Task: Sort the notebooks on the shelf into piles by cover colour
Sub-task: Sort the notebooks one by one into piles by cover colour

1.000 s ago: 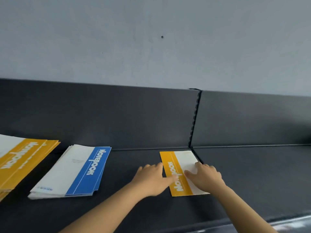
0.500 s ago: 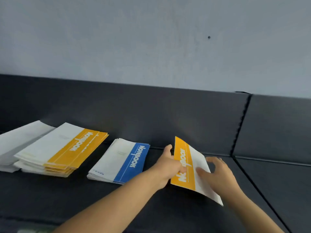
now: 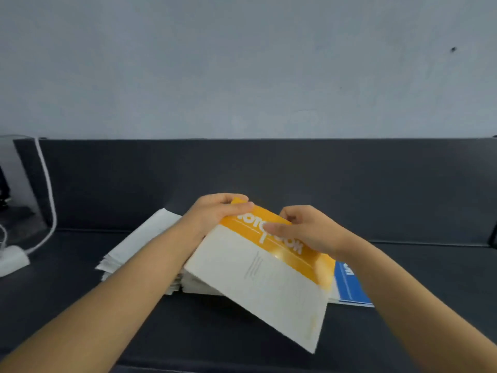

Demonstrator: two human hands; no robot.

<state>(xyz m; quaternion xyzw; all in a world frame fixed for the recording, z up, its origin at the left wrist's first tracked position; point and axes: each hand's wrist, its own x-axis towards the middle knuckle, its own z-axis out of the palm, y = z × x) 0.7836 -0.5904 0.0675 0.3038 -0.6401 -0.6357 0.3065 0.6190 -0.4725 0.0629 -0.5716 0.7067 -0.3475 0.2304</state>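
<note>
I hold a yellow-and-white notebook [image 3: 263,275] tilted above the dark shelf [image 3: 403,278]. My left hand [image 3: 215,214] grips its far yellow corner, and my right hand [image 3: 306,230] pinches the yellow band with the thumb on top. Under the notebook lies a stack of notebooks [image 3: 188,285], mostly hidden, so its cover colour cannot be told. A pile of white-faced notebooks [image 3: 139,240] lies to its left behind my left forearm. A blue-and-white notebook pile [image 3: 349,286] peeks out to the right, beneath my right wrist.
A white cable [image 3: 47,189] hangs down at the far left to a white plug block [image 3: 12,258] on the shelf. A clear panel [image 3: 18,168] stands at the left end. The dark back wall of the shelf [image 3: 269,168] runs behind the piles.
The yellow notebook was lifted off the shelf at the right and carried left over the piles. It now hangs over the stack where the yellow pile lay. My view swung left too.
</note>
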